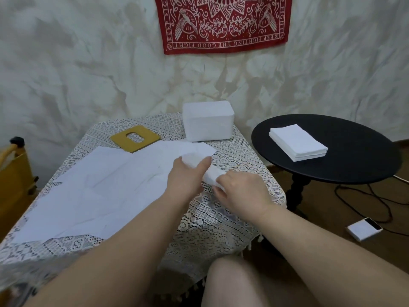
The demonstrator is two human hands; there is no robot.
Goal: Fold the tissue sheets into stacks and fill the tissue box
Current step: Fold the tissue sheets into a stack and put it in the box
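Lace-covered table (pixel 221 222) beside black round table (pixel 354 169).

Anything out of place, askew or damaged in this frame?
Nothing looks damaged. The loose tissue sheets lie overlapping and askew across the lace tablecloth, unlike the neat folded stack on the black round table. A small white device lies on the floor.

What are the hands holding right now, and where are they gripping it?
Both hands hold one tissue sheet: the left hand grips its far end, the right hand pinches its near end.
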